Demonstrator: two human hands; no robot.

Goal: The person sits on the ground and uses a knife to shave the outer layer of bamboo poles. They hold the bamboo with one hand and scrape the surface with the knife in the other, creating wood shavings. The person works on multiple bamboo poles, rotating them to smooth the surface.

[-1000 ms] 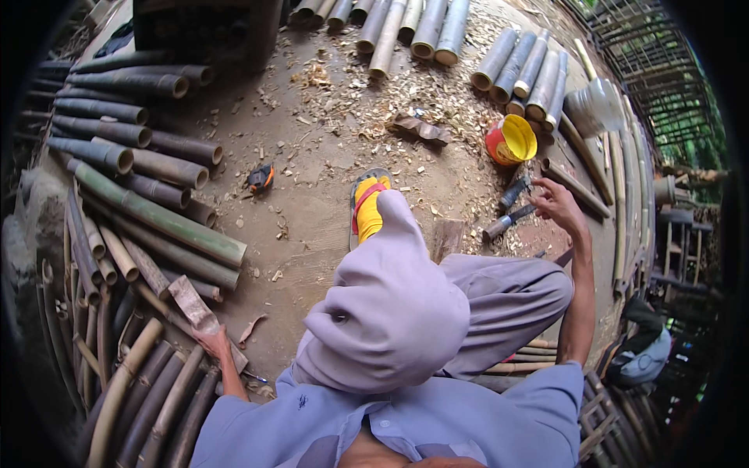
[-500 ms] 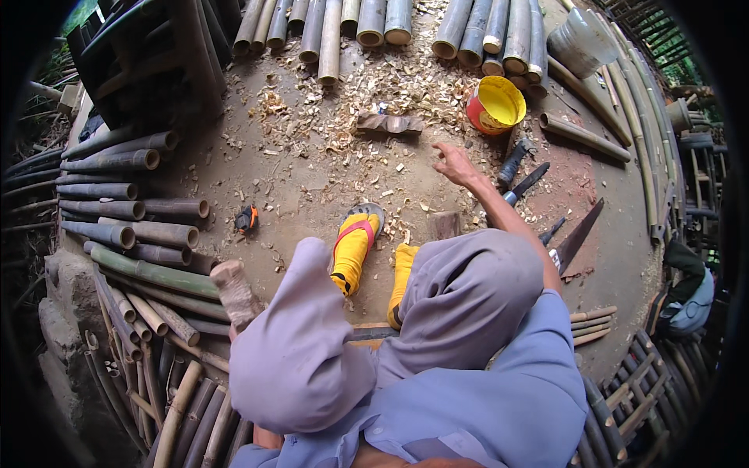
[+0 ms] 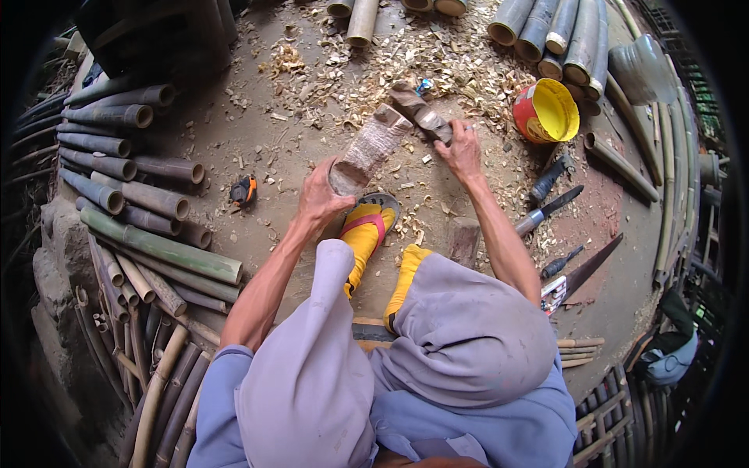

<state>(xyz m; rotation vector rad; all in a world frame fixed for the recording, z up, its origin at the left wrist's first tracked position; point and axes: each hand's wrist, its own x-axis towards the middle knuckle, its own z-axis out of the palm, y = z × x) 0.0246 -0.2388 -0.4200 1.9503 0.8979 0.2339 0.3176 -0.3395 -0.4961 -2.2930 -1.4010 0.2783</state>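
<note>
Ahead of my yellow-socked left foot (image 3: 362,242), my left hand (image 3: 321,193) is closed round the near end of a rough, pale brown wooden block (image 3: 373,150). My right hand (image 3: 462,153) grips the near right end of a darker, notched piece of wood (image 3: 421,114), which lies slanted over the shavings. The far end of the block is against or just over the notched wood; I cannot tell whether they touch. A small blue item (image 3: 424,86) shows just beyond the notched wood.
To the right stand a red bucket, yellow inside (image 3: 529,115), a black-handled tool (image 3: 551,178), a broad blade (image 3: 546,212) and a handsaw (image 3: 593,269). An orange-black tape measure (image 3: 243,192) lies left. Bamboo poles (image 3: 164,243) line the left; more bamboo (image 3: 581,43) lies far right. Wood shavings (image 3: 312,74) litter the floor.
My left hand has come up from beside my left knee, bringing the block forward. My right hand has taken hold of the notched wood, which has turned aslant. The view has shifted.
</note>
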